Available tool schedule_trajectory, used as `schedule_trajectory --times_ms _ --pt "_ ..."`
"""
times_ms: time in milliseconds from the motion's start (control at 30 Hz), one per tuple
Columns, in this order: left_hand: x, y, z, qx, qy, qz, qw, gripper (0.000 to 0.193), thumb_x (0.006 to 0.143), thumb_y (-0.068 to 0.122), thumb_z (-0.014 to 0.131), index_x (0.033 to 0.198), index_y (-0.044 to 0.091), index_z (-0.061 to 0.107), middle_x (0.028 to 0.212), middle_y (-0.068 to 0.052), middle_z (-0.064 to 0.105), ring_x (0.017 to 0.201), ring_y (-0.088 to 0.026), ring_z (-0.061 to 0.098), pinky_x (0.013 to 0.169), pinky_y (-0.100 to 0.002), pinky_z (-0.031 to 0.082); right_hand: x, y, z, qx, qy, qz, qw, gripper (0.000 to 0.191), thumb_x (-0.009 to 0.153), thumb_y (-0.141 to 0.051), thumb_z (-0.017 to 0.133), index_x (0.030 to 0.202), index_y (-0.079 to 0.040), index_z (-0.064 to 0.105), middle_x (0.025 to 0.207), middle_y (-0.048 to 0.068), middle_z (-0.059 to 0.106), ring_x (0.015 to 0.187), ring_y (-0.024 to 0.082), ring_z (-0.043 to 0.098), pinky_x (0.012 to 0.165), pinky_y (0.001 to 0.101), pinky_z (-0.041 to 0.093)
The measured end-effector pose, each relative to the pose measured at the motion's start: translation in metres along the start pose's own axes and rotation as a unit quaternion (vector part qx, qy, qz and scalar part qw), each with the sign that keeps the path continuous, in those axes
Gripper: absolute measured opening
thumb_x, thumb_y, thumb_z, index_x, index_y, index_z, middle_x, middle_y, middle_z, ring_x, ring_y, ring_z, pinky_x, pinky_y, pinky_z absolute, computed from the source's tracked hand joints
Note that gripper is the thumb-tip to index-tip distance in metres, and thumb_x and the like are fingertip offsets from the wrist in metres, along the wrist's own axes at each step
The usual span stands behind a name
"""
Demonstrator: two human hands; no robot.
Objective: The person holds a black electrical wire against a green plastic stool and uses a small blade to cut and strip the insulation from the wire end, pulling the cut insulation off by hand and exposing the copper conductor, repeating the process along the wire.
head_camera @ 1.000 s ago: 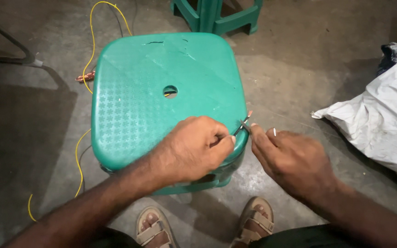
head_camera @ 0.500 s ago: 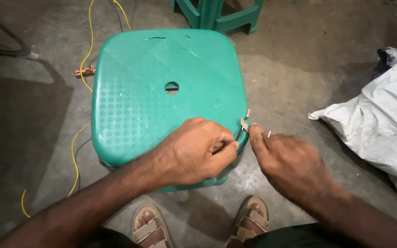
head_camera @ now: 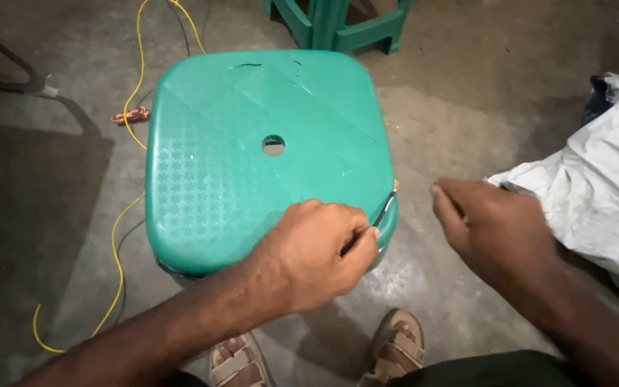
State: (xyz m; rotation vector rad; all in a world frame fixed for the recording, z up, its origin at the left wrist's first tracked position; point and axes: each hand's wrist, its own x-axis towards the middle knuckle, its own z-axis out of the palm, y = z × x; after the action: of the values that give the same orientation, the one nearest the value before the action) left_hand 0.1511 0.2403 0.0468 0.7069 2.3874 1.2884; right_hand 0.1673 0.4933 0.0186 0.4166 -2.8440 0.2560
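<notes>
A green stool (head_camera: 252,158) stands on the concrete floor (head_camera: 467,107), a white sack (head_camera: 596,193) to its right. The left hand (head_camera: 317,254) pinches a thin dark wire (head_camera: 385,208) at the stool's front right edge. The right hand (head_camera: 499,233) hovers beside it, fingers loosely curled and empty. Held one-handed, the springy wire could slip free.

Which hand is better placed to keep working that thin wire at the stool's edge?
Left, probably. The left hand already pinches the thin wire at the green stool near corner. The right hand hovers off to the side, apart from the wire and holding nothing visible.
</notes>
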Motion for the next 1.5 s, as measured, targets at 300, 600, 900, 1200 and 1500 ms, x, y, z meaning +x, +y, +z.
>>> schedule_trajectory --times_ms 300,600,900,1200,1500 --pt "0.014 0.003 0.001 0.013 -0.050 -0.073 0.996 0.033 0.090 0.024 0.057 0.066 0.001 0.062 0.062 -0.019 0.066 0.059 -0.037 0.069 0.059 -0.048 0.053 -0.007 -0.025 -0.009 -0.045 0.009 -0.155 0.987 0.034 0.082 -0.015 0.076 0.114 -0.007 0.072 0.071 0.006 0.060 0.061 0.024 0.063 0.054 0.0400 0.049" --pt "0.007 -0.003 0.014 0.026 0.023 0.065 0.997 0.029 0.092 0.021 0.061 0.070 0.002 0.064 0.065 -0.020 0.065 0.065 -0.041 0.067 0.061 -0.049 0.052 -0.015 -0.023 -0.008 -0.100 -0.019 -0.194 0.976 0.045 0.078 -0.007 0.065 0.122 0.004 0.064 0.082 0.009 0.063 0.069 0.024 0.066 0.060 0.0377 0.053" --pt "0.003 -0.006 0.019 0.056 0.010 0.115 0.992 0.028 0.092 0.019 0.061 0.070 0.002 0.065 0.065 -0.020 0.065 0.064 -0.041 0.066 0.060 -0.049 0.051 -0.019 -0.030 -0.018 -0.120 -0.047 -0.191 0.973 0.047 0.076 -0.007 0.063 0.120 0.006 0.062 0.079 0.009 0.061 0.070 0.023 0.068 0.060 0.0368 0.054" --pt "-0.001 -0.003 0.017 0.029 -0.007 0.118 0.993 0.029 0.090 0.018 0.061 0.068 -0.001 0.062 0.062 -0.020 0.063 0.056 -0.038 0.065 0.054 -0.048 0.048 -0.026 -0.032 -0.020 -0.134 -0.045 -0.192 0.971 0.044 0.077 -0.006 0.063 0.119 0.006 0.061 0.077 0.008 0.061 0.068 0.022 0.068 0.060 0.0358 0.055" --pt "-0.008 0.007 0.015 0.025 0.008 0.060 0.998 0.031 0.090 0.021 0.061 0.068 -0.001 0.061 0.063 -0.022 0.062 0.058 -0.039 0.063 0.055 -0.048 0.048 -0.024 -0.034 -0.016 -0.087 -0.010 -0.151 0.985 0.034 0.086 -0.015 0.069 0.117 0.000 0.068 0.072 0.008 0.062 0.062 0.024 0.066 0.056 0.0384 0.052"
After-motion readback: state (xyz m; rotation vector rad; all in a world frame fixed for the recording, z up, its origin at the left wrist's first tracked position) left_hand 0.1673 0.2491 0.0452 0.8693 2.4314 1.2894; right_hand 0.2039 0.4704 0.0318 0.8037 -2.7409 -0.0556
